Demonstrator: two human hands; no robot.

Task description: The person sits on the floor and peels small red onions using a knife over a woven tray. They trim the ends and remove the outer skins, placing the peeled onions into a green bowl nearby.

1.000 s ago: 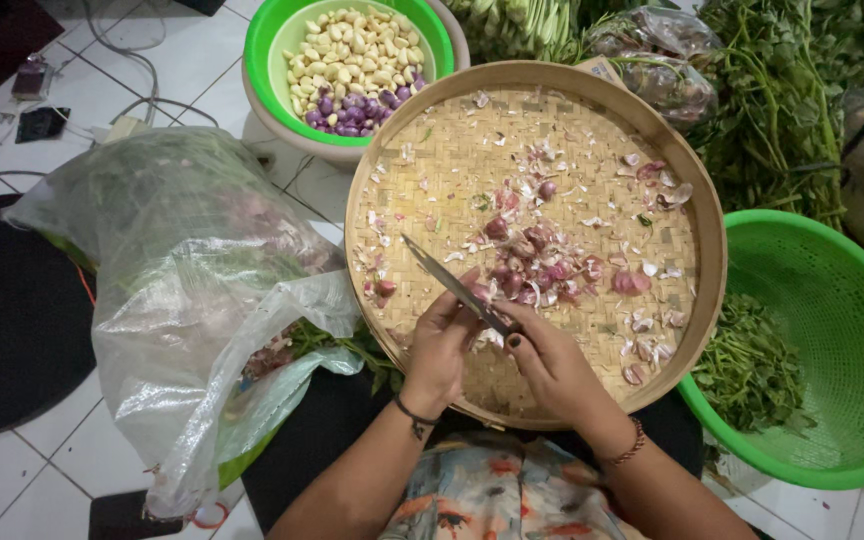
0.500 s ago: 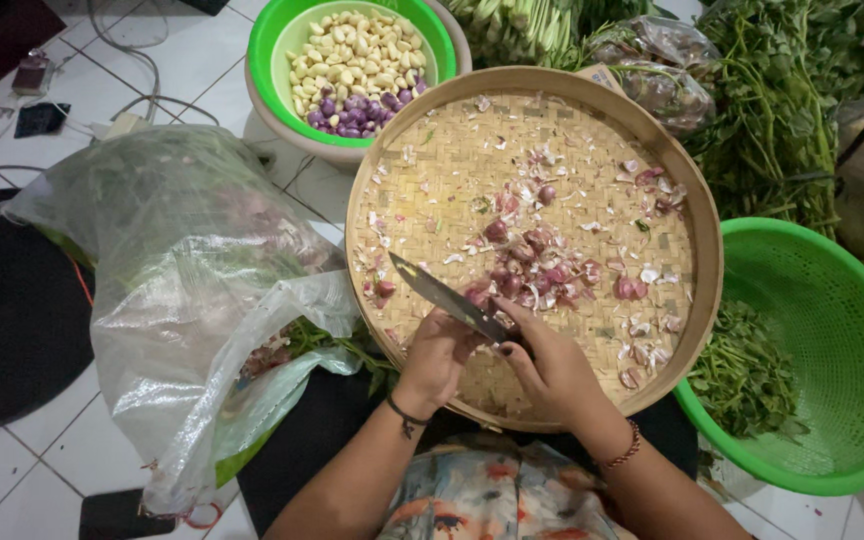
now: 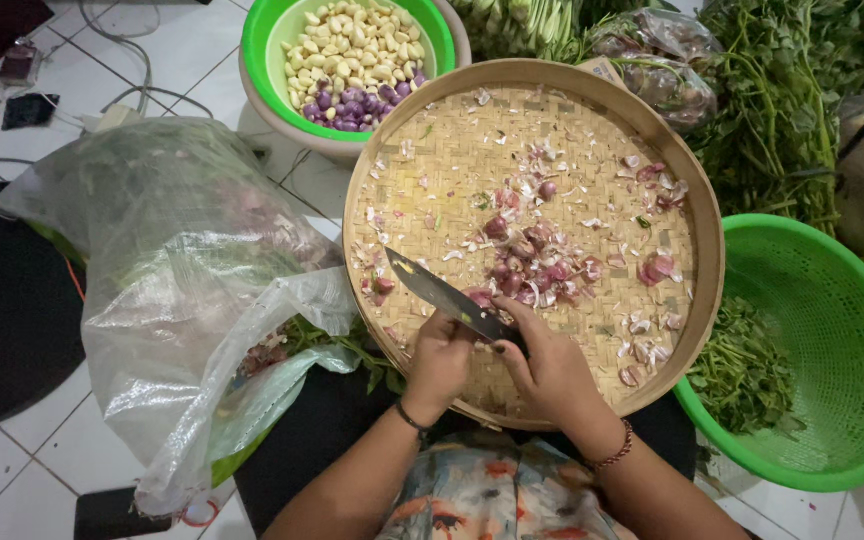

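One steel knife (image 3: pixel 447 297), gripped in closed right hand (image 3: pixel 552 370); left hand (image 3: pixel 439 358) curled, contents unseen. One round woven tray (image 3: pixel 392 200) beneath; papery shallots (image 3: pixel 527 255) just ahead.

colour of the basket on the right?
Bright green basket, holding leafy greens; seen in the head view.

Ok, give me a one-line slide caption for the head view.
Two hands, left hand and right hand, work a dark knife over a round woven tray strewn with shallots and peels.
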